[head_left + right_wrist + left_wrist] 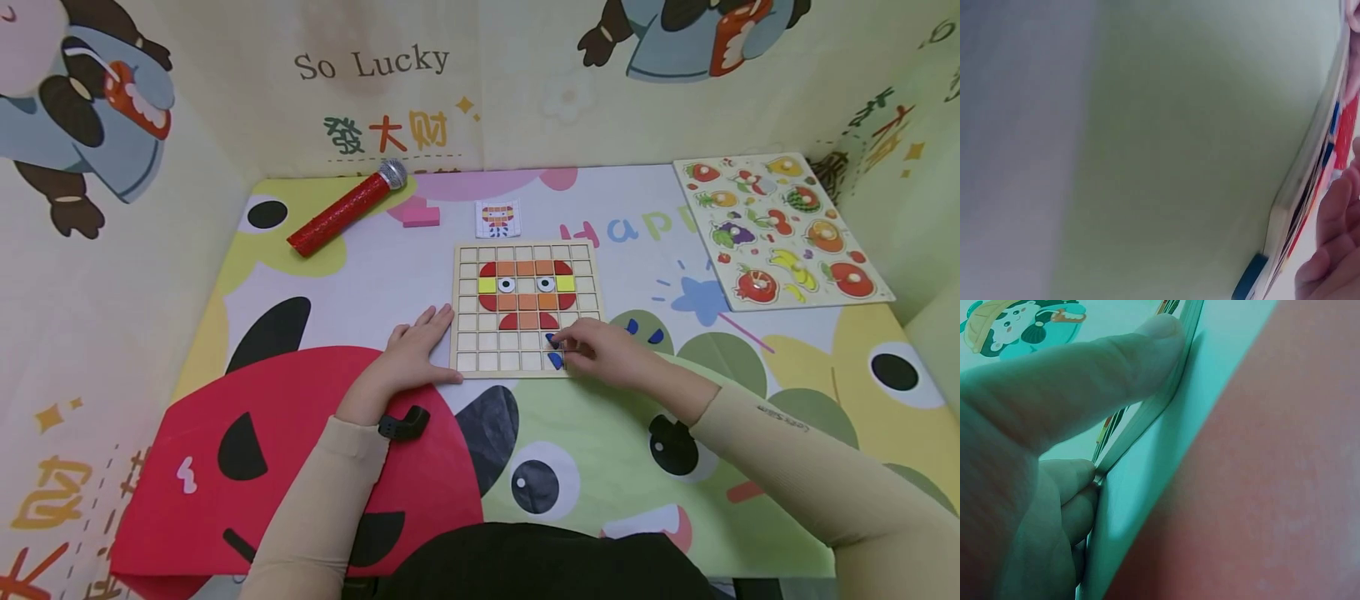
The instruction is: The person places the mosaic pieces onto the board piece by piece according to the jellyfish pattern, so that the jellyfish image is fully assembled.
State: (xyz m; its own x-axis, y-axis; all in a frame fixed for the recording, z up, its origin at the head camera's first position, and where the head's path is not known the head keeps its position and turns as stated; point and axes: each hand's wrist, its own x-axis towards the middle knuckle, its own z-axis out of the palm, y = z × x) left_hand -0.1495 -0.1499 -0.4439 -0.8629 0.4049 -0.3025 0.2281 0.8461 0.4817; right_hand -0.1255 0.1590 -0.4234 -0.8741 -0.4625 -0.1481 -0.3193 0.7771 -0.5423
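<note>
A wooden grid board (487,362) holds a pattern of red, orange and yellow tiles, with two eye tiles near its upper middle. My left hand (411,354) rests against the board's left edge, fingers extended and thumb at the lower left corner. At the lower right of the grid, my right hand (603,354) pinches a small blue quarter-round tile (552,340) with curled fingers. Just below it, another blue tile (555,360) lies on the board. In the right wrist view, the right fingers (1335,212) are beside the board's edge (1279,231).
Two loose blue tiles (656,336) lie right of the board. A small pattern card (497,218) is behind it, near a pink block (422,217). A red glitter microphone (345,210) lies back left; a fruit puzzle board (780,229) lies back right.
</note>
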